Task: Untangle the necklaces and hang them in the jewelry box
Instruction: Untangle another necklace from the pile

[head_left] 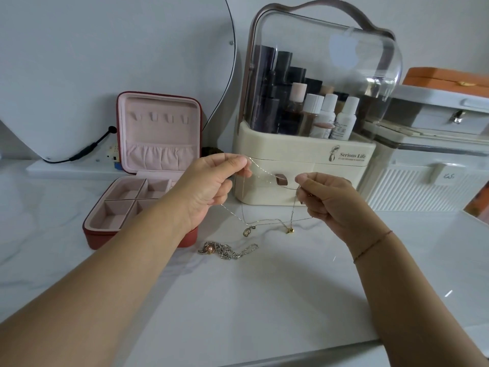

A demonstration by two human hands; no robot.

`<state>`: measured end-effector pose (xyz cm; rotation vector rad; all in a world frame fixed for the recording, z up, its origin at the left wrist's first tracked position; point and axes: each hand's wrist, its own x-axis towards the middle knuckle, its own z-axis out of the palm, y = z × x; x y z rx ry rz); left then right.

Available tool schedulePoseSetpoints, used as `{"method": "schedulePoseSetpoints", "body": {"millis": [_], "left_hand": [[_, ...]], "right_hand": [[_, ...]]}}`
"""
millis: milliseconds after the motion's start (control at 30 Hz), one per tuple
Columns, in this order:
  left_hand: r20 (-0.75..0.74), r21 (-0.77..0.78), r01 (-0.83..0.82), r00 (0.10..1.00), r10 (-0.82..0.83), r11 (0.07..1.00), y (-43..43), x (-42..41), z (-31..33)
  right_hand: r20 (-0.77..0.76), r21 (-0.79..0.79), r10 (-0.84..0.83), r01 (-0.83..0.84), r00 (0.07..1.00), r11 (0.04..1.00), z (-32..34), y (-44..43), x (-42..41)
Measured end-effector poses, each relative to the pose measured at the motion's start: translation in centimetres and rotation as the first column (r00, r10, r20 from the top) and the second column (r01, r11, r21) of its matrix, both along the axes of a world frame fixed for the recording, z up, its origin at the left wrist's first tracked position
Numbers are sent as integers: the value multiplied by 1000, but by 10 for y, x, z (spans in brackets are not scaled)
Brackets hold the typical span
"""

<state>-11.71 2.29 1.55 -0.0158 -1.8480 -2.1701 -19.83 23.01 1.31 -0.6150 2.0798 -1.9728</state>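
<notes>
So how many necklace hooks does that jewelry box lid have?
4 hooks, side by side across the upper part of the open lid, above the gathered pocket. All empty; none looks hidden.

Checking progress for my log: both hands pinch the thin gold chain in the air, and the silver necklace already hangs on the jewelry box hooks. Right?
No. The head view shows the silver necklace lying bunched on the table beside the open jewelry box, whose hooks are bare. The left hand and right hand do pinch the gold chain.
</notes>
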Motion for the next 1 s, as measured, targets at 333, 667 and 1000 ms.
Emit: {"method": "schedulePoseSetpoints", "body": {"millis": [333,667,1000], "left_hand": [[-6,7,-16,1000,16,1000,2,1,1],[12,-5,-38,999,38,999,3,-1,0],[43,-4,19,999,-19,1000,9,1,0]], "right_hand": [[-139,76,38,-27,990,997,4,-4,7],[-313,309,-31,132,949,942,-5,-13,10],[-522,407,26,222,853,886,-15,-22,14]]}}
